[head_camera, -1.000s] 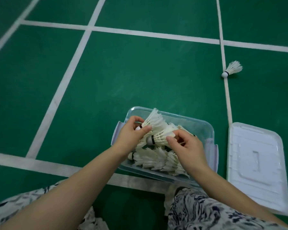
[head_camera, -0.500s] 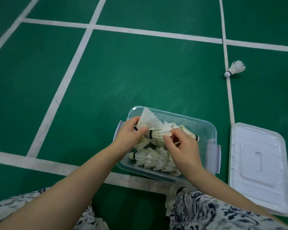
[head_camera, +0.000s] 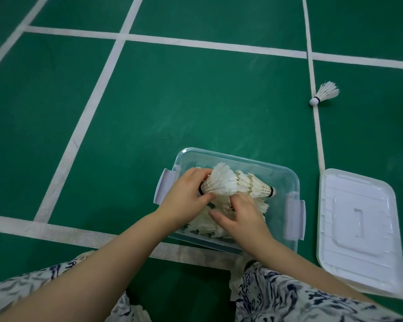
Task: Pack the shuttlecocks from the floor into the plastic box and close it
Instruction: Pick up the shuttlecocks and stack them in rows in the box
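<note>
A clear plastic box (head_camera: 286, 175) with grey side latches sits open on the green court floor and holds several white feather shuttlecocks. My left hand (head_camera: 186, 196) grips the cork end of one shuttlecock (head_camera: 221, 182) lying on top of the pile. My right hand (head_camera: 240, 217) presses down on the feathers of the pile just below it, fingers curled into them. Another shuttlecock (head_camera: 261, 189) lies on top with its cork to the right. One loose shuttlecock (head_camera: 325, 94) lies on the floor far right, by a white line.
The box's white lid (head_camera: 356, 228) lies flat on the floor right of the box. White court lines cross the green floor. My patterned trouser legs (head_camera: 277, 296) fill the bottom edge, close to the box.
Both hands have sunk lower into the box. The left hand has laid its shuttlecock flatter on the pile, and the right hand has moved from pinching a shuttlecock to pressing on the feathers.
</note>
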Demonstrator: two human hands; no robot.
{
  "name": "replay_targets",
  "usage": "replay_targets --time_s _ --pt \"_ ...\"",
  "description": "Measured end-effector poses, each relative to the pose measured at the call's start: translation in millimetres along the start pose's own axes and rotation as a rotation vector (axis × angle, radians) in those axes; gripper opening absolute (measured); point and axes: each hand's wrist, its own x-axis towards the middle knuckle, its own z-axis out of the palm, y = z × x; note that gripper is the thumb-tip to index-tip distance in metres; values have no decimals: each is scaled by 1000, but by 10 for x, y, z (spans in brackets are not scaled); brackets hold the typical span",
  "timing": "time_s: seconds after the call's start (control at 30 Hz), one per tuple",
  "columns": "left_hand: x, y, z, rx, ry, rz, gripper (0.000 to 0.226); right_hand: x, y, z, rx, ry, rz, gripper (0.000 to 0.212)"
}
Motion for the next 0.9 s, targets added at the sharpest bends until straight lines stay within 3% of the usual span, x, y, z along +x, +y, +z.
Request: replay_targets --time_s 0.2,0.3,0.37,0.5,0.67,0.73,0.8,0.9 --pt "30 180 -5 -70 -31 43 46 -131 82 -106 344 180 145 46" --pt "69 260 30 -19 -40 107 44 -163 114 -174 376 363 42 59" --pt "88 317 64 19 -51 147 42 -152 133 -232 339 466 -72 52" --pt "124 406 181 40 -74 225 38 -86 124 -341 240 544 -159 19" --pt "121 393 307 144 -74 157 67 -172 199 -452 269 671 -22 15" --pt "111 318 359 243 -117 95 66 -224 256 -478 286 660 58 13" --pt "107 251 393 285 -130 59 54 -247 296 -440 251 545 115 16" --pt "118 231 393 202 -94 30 43 -253 293 -332 232 385 101 22"
